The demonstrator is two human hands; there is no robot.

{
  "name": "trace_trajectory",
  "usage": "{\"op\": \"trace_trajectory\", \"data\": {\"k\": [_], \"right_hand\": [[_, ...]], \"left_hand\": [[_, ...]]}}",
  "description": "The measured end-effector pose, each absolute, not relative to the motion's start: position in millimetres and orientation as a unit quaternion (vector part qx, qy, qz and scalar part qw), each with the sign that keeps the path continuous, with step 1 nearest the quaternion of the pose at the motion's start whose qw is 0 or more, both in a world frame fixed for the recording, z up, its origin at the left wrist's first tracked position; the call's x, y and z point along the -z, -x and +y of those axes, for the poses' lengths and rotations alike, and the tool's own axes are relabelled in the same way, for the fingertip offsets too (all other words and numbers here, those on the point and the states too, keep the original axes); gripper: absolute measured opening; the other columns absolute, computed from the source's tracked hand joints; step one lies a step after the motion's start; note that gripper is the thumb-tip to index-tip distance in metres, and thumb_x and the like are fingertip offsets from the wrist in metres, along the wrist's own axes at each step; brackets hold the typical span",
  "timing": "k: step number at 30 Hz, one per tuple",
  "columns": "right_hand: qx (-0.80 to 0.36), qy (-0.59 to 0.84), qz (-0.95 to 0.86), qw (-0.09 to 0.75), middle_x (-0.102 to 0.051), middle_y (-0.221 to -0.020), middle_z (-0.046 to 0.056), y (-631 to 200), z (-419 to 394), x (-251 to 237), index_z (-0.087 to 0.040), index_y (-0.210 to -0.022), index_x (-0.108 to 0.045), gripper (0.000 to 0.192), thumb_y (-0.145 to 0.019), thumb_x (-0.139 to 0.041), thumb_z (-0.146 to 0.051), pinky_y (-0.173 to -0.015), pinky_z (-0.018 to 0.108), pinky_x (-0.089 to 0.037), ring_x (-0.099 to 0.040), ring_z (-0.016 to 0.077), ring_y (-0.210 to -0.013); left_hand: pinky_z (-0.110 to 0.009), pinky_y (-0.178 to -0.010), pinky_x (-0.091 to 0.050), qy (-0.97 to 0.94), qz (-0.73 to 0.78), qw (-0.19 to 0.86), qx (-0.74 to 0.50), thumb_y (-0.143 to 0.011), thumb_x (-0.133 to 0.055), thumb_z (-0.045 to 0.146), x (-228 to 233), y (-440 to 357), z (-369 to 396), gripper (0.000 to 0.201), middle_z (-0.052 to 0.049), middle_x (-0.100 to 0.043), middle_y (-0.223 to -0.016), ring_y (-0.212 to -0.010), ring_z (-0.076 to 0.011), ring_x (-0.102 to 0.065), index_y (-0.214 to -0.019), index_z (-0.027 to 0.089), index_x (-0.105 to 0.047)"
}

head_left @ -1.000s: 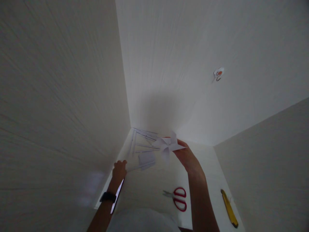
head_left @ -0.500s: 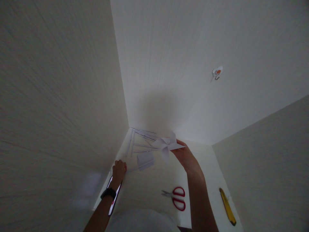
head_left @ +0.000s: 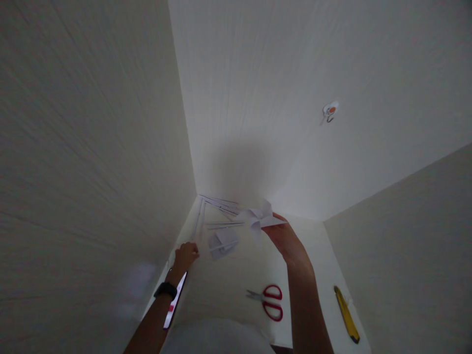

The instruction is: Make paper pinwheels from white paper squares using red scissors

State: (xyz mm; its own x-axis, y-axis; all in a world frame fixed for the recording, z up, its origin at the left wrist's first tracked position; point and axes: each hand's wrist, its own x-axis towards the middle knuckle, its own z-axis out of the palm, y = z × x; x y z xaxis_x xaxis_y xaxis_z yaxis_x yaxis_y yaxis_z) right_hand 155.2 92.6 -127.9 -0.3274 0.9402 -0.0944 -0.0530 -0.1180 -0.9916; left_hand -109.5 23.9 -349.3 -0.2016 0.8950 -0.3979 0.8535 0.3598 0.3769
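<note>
Shifted since a moment ago: left hand (head_left: 185, 256), now curled up against the end of a thin paper strip (head_left: 206, 250) instead of lower by the phone (head_left: 174, 303), with the folded paper scrap (head_left: 222, 242) turned slightly. Right hand (head_left: 285, 241) raised above the white table (head_left: 317, 246), pinching a white paper pinwheel (head_left: 260, 220) by one blade. Nearer than the pinwheel: red-handled scissors (head_left: 268, 301) flat on the table, yellow utility knife (head_left: 345, 313) well off to their right; beyond the pinwheel, loose paper strips (head_left: 217, 209) against the wall corner.
</note>
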Motion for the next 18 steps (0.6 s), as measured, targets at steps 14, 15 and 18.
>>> {"op": "trace_trajectory", "data": {"k": [14,15,18], "right_hand": [[-0.659,0.362,-0.47,0.463,-0.079,-0.078,0.003,-152,85,123,-0.023,-0.079,-0.077,0.028,-0.06,-0.085,-0.042,-0.085,0.038,-0.055,-0.071,0.0225,-0.074],[-0.661,0.353,-0.46,0.476,-0.078,-0.076,0.003,-152,83,122,-0.023,-0.079,-0.077,0.032,-0.057,-0.086,-0.045,-0.082,0.037,-0.056,-0.071,0.0223,-0.073],[-0.659,0.328,-0.434,0.52,-0.075,-0.073,0.0,-149,77,118,-0.027,-0.078,-0.075,0.038,-0.052,-0.088,-0.051,-0.076,0.034,-0.057,-0.069,0.0197,-0.068]], "left_hand": [[-0.042,-0.082,-0.056,-0.484,0.604,0.422,-0.472,-0.092,-0.062,0.033,200,95,55,0.025,-0.007,-0.068,-0.109,-0.095,-0.0211,-0.067,-0.109,0.015,-0.064],[-0.041,-0.081,-0.056,-0.476,0.584,0.43,-0.496,-0.09,-0.064,0.033,186,90,51,0.021,-0.005,-0.07,-0.1,-0.09,-0.0201,-0.067,-0.101,0.014,-0.065],[-0.031,-0.073,-0.055,-0.45,0.53,0.455,-0.556,-0.079,-0.073,0.032,148,74,37,0.017,-0.002,-0.072,-0.079,-0.078,-0.0188,-0.069,-0.084,0.017,-0.067]]}}
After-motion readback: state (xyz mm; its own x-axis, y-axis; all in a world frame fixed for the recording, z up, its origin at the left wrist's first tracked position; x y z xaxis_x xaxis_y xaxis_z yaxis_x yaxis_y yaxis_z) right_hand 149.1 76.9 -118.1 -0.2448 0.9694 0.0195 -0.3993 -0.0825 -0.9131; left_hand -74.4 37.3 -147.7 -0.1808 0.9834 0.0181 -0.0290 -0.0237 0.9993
